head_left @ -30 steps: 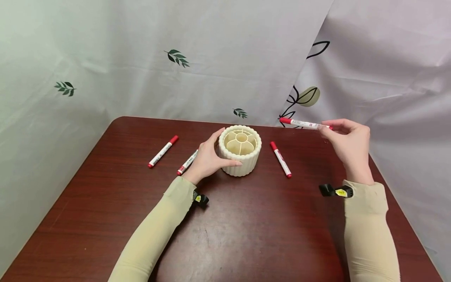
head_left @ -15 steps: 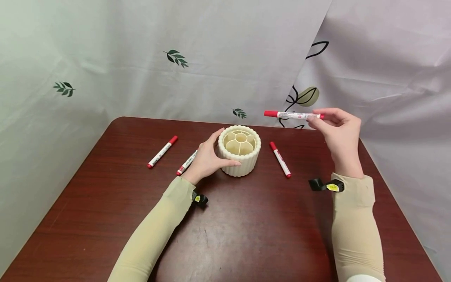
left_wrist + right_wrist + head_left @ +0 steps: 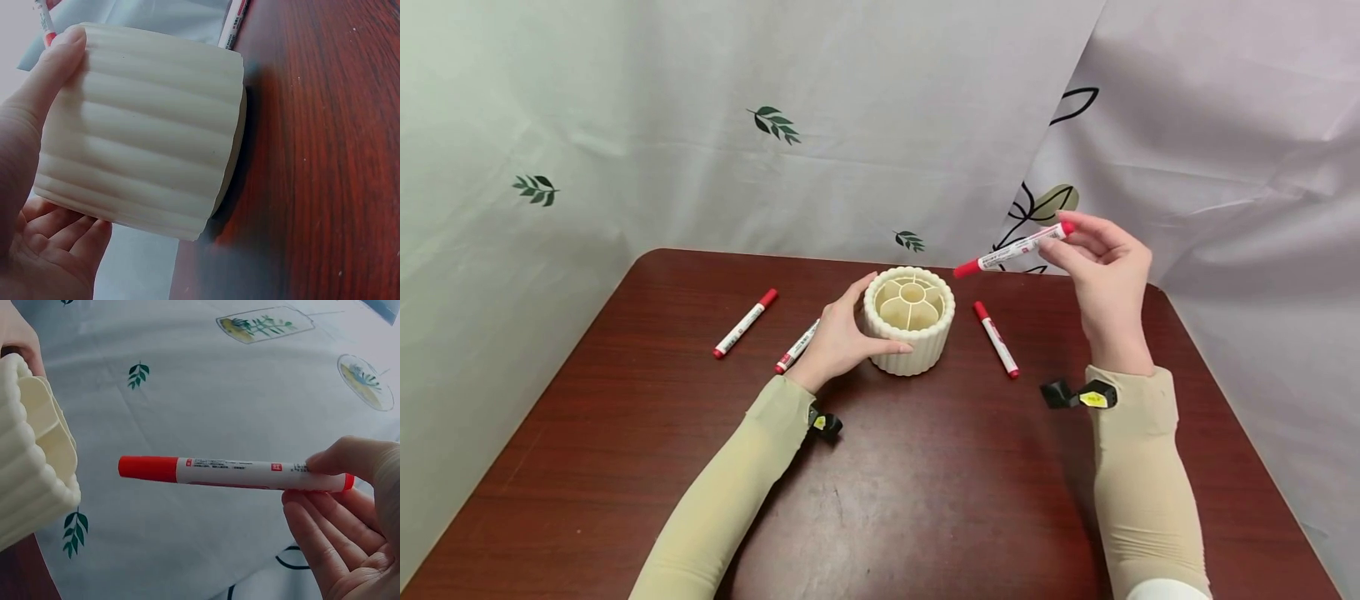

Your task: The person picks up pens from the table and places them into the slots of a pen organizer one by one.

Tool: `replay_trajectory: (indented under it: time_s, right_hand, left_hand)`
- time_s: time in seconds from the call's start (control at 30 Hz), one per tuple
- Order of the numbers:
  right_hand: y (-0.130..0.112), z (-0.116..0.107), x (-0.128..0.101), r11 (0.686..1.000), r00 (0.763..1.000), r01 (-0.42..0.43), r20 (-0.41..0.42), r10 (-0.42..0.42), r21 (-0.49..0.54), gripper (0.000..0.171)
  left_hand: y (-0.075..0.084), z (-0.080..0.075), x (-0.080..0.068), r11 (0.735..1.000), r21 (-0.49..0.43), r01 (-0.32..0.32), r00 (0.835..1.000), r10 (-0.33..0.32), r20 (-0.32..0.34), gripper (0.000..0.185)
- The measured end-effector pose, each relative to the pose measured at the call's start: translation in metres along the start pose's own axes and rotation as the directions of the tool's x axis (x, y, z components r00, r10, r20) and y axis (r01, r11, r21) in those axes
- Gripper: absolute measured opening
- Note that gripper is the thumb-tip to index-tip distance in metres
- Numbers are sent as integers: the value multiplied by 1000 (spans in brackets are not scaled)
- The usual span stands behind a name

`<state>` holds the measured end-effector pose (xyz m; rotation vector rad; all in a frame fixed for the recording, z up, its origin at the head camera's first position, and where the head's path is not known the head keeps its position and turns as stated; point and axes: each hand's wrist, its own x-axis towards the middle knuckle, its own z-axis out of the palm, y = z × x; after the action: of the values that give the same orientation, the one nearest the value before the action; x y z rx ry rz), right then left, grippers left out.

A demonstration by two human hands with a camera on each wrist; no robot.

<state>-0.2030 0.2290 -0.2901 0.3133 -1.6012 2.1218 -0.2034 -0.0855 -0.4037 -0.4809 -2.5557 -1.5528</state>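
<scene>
A cream pen holder (image 3: 917, 350) with a scalloped rim and several compartments round a central tube stands on the table. My left hand (image 3: 842, 337) grips its left side, thumb across the front; the left wrist view shows the fingers round the ribbed wall (image 3: 144, 125). To the right, my right hand (image 3: 1108, 279) pinches a red-capped whiteboard marker (image 3: 1018, 249) near its rear end. The marker (image 3: 231, 473) is held in the air, its red cap pointing toward the holder and slanting down. No pens show in the holder's compartments.
One red-and-white marker (image 3: 997, 340) lies right of the holder. Two more are on the left: one marker (image 3: 747, 323) farther out, another marker (image 3: 796, 348) partly hidden by my left hand. Behind the dark red wooden table (image 3: 910, 483) hangs a pale leaf-print curtain (image 3: 850, 183).
My right hand has moved left and upward with the marker, bringing it closer to the holder. The marker's cap end has tipped downward. My left hand and the holder stay in place.
</scene>
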Motion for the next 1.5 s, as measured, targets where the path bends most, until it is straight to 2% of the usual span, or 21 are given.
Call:
replay_trajectory:
  time_s: [0.27,0.57,0.7,0.87,1.03,1.2,1.5]
  right_hand:
    - [5,10,-5,996,999,-4,31,6,-85,34]
    - [19,24,-10,983,987,-39,146,66,-180,32]
    - [30,31,-12,948,972,-64,194,129,-312,30]
    - [46,38,-17,889,951,-46,252,179,-456,31]
    - [54,46,-23,868,928,-73,285,240,-491,33]
    - [40,58,-31,844,913,-40,324,248,-534,29]
    - [65,46,-27,838,909,-32,332,251,-545,31]
  left_hand:
    - [-2,1,1,1000,-23,-5,1000,5,3,119]
    - [-2,1,1,1000,-20,-4,1000,4,2,117]
    - [-2,1,1,1000,-25,-1,1000,1,4,118]
    - [-1,1,-1,1000,-18,-1,1000,1,3,118]
    - [-1,1,0,1000,-10,0,1000,0,6,118]
    - [-1,1,1,999,-36,-7,1000,7,14,119]
    - [-1,1,0,999,-48,-5,1000,6,10,120]
